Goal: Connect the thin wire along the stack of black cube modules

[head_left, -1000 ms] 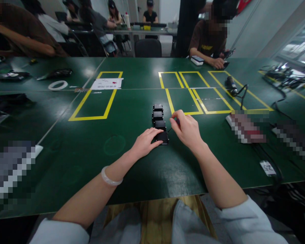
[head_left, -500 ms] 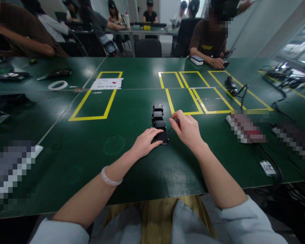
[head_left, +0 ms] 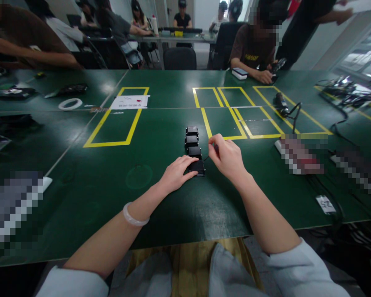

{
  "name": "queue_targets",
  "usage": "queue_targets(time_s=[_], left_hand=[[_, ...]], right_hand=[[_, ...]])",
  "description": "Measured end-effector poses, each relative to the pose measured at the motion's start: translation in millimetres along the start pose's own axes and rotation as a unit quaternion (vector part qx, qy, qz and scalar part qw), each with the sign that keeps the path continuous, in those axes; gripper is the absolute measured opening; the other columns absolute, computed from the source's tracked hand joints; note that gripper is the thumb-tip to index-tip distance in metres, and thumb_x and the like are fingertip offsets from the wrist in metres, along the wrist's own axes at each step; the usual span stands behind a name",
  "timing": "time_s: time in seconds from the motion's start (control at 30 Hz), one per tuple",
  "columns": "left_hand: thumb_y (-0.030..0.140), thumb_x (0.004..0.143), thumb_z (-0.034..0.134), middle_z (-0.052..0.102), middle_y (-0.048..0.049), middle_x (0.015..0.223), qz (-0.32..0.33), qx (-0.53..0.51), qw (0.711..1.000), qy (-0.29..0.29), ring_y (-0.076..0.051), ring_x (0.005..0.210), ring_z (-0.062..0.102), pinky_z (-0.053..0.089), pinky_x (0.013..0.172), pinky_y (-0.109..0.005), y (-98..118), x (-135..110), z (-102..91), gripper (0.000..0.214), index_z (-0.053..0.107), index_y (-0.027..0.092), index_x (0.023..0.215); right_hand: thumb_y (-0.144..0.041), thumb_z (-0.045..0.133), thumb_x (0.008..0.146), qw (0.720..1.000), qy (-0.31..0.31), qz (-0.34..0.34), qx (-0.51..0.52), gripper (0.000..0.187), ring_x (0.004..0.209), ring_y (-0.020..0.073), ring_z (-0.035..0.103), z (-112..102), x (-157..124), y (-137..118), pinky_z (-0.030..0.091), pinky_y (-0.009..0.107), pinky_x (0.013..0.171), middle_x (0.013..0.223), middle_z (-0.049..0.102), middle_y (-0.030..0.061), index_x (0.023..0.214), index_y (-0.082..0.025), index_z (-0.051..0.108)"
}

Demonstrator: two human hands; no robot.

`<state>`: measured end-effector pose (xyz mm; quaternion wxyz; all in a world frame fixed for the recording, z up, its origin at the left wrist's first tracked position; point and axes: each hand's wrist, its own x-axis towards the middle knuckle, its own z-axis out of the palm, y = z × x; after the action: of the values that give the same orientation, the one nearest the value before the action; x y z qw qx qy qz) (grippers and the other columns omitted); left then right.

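Observation:
Several small black boxes point(head_left: 192, 140) with screw heads along their sides stand in a row on the green table point(head_left: 160, 218). My left hand point(head_left: 174, 174) grips the nearest black box point(head_left: 198, 166), thumb at its near side and fingers across its far side. Just to the right, my right hand point(head_left: 228, 160) is closed in a pinch around a screwdriver. The screwdriver's thin dark shaft point(head_left: 206, 158) points left toward the nearest box's right side; its handle is mostly hidden by my fingers. Whether the tip touches a screw is too small to tell.
Yellow tape outlines point(head_left: 204, 119) mark the table beyond the boxes. A paper sheet point(head_left: 130, 102) lies left, beside a white ring point(head_left: 70, 104). On the right are a blurred-out device point(head_left: 299, 154), a black cylinder with a cable point(head_left: 280, 104) and tangled cables. Other people sit across.
My right hand has shifted very slightly to the right with its fingers turned a little. The left hand and the boxes stay put. A standing person has appeared at the back right.

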<state>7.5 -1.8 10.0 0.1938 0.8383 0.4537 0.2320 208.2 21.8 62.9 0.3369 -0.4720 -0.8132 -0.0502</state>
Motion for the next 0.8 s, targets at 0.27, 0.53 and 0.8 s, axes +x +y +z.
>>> queue_targets(time_s=[0.27, 0.53, 0.8], left_hand=[[0.034, 0.09, 0.054, 0.058, -0.0052, 0.122, 0.006, 0.007, 1.0, 0.006, -0.023, 0.111, 0.053, 0.043, 0.096, -0.037, -2.0, 0.1, 0.8, 0.04, 0.05, 0.024, 0.128], [0.033, 0.09, 0.053, 0.058, -0.0054, 0.122, 0.005, 0.002, 1.0, 0.004, -0.023, 0.111, 0.053, 0.044, 0.095, -0.038, -0.7, -0.3, 0.5, 0.039, 0.05, 0.025, 0.129], [0.034, 0.091, 0.053, 0.058, -0.0059, 0.12, 0.004, 0.007, 1.0, 0.003, -0.023, 0.109, 0.053, 0.044, 0.093, -0.037, -1.3, -0.3, 0.3, 0.039, 0.05, 0.024, 0.128]], right_hand=[[-0.04, 0.041, 0.094, 1.0, 0.0, -0.001, 0.006, 0.023, 0.06, 0.0135, 0.051, 0.1, 0.6, 0.5, 0.035, 0.026, 0.066, 0.065, 0.057, -0.0007, 0.089, -0.021, 0.053], [-0.025, 0.041, 0.09, 1.0, 0.003, -0.001, -0.005, 0.014, 0.058, 0.0135, 0.048, 1.2, -0.1, 0.0, 0.034, 0.027, 0.065, 0.063, 0.055, -0.0016, 0.093, -0.02, 0.053], [-0.035, 0.039, 0.094, 1.0, 0.003, 0.003, -0.009, 0.021, 0.059, 0.0134, 0.05, 1.7, 0.7, 1.2, 0.033, 0.027, 0.064, 0.064, 0.057, -0.0008, 0.09, -0.021, 0.053]])
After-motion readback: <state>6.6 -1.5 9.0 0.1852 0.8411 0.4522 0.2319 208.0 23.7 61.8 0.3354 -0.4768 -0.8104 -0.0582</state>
